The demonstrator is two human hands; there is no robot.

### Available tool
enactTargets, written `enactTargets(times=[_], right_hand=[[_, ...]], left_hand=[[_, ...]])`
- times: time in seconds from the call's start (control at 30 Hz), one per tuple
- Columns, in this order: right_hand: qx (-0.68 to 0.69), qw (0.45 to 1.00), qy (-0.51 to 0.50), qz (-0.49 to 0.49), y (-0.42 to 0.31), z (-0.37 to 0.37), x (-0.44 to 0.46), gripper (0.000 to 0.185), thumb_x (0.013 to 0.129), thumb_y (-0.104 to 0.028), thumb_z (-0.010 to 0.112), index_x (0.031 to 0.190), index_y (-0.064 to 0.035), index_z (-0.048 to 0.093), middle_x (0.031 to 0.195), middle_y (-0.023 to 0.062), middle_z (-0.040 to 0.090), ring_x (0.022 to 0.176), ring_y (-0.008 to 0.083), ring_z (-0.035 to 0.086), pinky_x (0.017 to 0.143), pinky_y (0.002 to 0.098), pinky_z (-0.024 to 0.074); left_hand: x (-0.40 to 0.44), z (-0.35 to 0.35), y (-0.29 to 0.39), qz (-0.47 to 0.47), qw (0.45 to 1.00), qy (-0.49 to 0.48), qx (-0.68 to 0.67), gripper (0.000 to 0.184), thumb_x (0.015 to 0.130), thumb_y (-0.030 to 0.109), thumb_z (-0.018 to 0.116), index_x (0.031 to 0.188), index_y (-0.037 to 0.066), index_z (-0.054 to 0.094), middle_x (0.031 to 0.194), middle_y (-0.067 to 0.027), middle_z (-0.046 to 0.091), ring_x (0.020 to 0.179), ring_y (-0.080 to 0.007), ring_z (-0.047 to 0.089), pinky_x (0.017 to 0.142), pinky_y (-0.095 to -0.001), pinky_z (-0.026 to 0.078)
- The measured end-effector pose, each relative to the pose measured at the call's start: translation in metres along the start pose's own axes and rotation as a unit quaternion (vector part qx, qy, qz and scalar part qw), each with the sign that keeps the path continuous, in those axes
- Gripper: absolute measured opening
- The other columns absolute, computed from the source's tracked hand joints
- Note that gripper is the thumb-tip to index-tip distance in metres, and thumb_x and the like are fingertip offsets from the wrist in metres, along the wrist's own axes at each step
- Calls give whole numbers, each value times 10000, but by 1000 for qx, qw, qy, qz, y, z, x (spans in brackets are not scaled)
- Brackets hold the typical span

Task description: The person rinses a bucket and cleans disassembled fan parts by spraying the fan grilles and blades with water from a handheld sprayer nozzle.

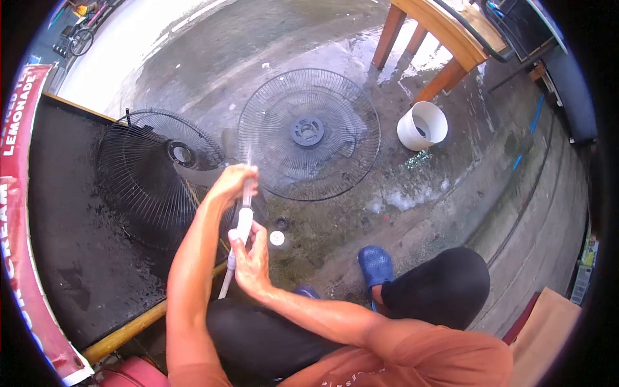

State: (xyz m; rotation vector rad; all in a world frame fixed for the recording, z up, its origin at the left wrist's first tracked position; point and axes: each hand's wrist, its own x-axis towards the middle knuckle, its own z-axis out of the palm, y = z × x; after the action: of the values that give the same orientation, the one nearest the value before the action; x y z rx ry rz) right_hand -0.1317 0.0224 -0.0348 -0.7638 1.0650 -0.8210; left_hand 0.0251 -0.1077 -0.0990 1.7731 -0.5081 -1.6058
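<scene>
My right hand (252, 259) grips a white hand-shower handle (245, 222) with a pale hose (227, 276) below it. Water (249, 164) spurts from the handle's upper end, away from me. Beside that stream is my left hand (232, 183), with bent fingers touching the water and no object visible in them. A round wire fan guard (307, 131) lies wet on the floor ahead. Another fan guard (138, 177) leans against the black board on the left. A white perforated disc (277, 238) and a black ring (282, 223) lie near my right hand.
A white bucket (422, 127) stands at the right, with suds (403, 198) on the wet concrete nearby. Behind it is a wooden table (445, 29). The black board (61, 213) and a red lettered banner (26, 193) border the left side.
</scene>
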Motion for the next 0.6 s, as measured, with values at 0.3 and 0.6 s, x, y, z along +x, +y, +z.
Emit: enactTargets(times=[0.3, 0.6], right_hand=[[120, 992, -4, -21, 2, -27, -3, 645, 888, -220, 821, 1324, -2, 398, 1163, 98, 557, 1034, 150, 583, 908, 317, 516], [92, 995, -24, -32, 9, -45, -8, 679, 842, -150, 857, 1312, -18, 386, 1137, 85, 559, 1016, 145, 582, 930, 318, 505]], left_hand=[[125, 41, -20, -60, 997, -57, -4, 258, 947, 342, 698, 888, 95, 650, 683, 21, 559, 539, -95, 444, 473, -271, 306], [150, 104, -14, 76, 993, -64, 57, 296, 958, 330, 695, 969, 42, 764, 679, -25, 626, 624, -119, 549, 574, -275, 427]])
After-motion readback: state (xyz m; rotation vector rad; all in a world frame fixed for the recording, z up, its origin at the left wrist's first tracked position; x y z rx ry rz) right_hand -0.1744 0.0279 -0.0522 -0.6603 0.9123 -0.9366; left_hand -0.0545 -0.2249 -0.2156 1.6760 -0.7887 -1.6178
